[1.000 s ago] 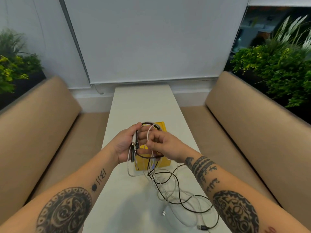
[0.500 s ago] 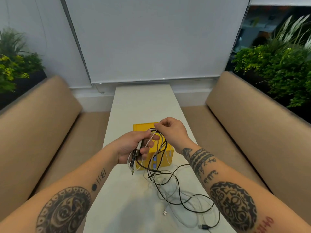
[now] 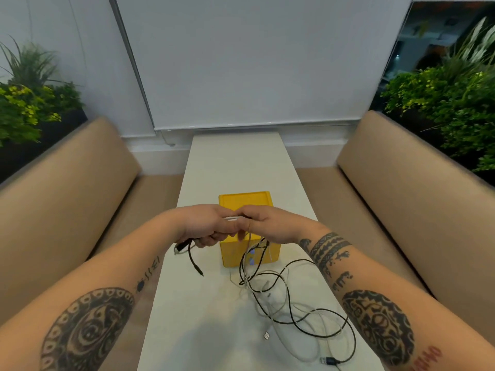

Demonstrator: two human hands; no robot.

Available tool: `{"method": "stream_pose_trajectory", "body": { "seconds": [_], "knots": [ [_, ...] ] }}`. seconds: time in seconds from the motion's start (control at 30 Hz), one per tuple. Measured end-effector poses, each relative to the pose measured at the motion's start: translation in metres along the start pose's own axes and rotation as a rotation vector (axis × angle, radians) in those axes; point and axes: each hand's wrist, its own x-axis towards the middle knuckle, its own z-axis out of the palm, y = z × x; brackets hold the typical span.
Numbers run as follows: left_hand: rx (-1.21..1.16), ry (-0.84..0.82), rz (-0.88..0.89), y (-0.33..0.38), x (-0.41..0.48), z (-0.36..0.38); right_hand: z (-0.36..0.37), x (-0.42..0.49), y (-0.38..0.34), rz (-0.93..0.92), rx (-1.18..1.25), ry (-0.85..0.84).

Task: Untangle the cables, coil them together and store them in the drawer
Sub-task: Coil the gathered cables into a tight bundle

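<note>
Both hands are raised over the desk (image 3: 235,162), knuckles nearly touching, in front of the top edge of the yellow drawer box (image 3: 242,202).

Left grip (image 3: 209,226): fingers curled round the cables (image 3: 250,286), clenched on them. A short end of the black cable (image 3: 191,259) hangs out below and to the outer side of this grip, with a dark connector (image 3: 179,247) just beside the heel of the hand and a thin plug tip (image 3: 200,273) dangling clear of the desk.

Right grip (image 3: 270,226): fingers curled down and closed on the same strands. A short, taut stretch of the white cable (image 3: 232,218) bridges the narrow gap between the two grips.

Below the right grip the strands, black and white together, drop across the front face of the drawer box, past its small blue knobs (image 3: 251,257). They reach the desk in a loose, overlapping tangle on the near side of the box. The tangle spreads toward the person, under and inside of the right forearm. A white USB plug (image 3: 266,335) lies on the desk near the tangle's middle. A black USB plug (image 3: 328,360) lies at the near edge.

I cannot tell whether any drawer is open.

Surroundings: tan padded benches (image 3: 67,183) flank the desk, with a white blind (image 3: 254,62) behind and green plants (image 3: 455,103) at both sides.
</note>
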Motion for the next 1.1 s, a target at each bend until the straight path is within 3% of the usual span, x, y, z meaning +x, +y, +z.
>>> {"method": "stream_pose_trajectory", "body": {
  "seconds": [0.1, 0.3, 0.4, 0.5, 0.63, 0.73, 0.87, 1.0, 1.1],
  "knots": [
    [0.232, 0.145, 0.045, -0.002, -0.008, -0.008, -0.003, 0.001, 0.0, 0.061, 0.114, -0.024],
    [0.787, 0.581, 0.103, -0.014, -0.009, 0.004, 0.006, 0.006, 0.001, 0.041, 0.288, 0.188],
    [0.698, 0.7, 0.198, -0.026, -0.005, 0.011, 0.007, 0.007, -0.006, 0.007, 0.359, 0.227],
    [0.446, 0.654, 0.303, -0.036, -0.003, 0.013, -0.001, 0.005, -0.01, -0.004, 0.343, 0.236],
    [0.347, 0.727, 0.36, -0.035, 0.0, 0.01, -0.004, 0.003, -0.007, 0.009, 0.357, 0.235],
    [0.552, 0.855, 0.348, -0.034, 0.002, 0.013, -0.003, 0.002, -0.009, 0.075, 0.456, 0.242],
    [0.926, 1.018, 0.391, -0.035, 0.006, 0.02, -0.01, -0.001, -0.016, 0.392, 0.768, 0.078],
    [0.92, 1.119, 0.516, -0.035, 0.01, 0.026, -0.011, 0.0, -0.013, 0.53, 0.983, -0.005],
    [0.719, 1.115, 0.442, -0.031, 0.016, 0.038, -0.007, 0.002, -0.011, 0.442, 0.964, 0.136]
  ]
}}
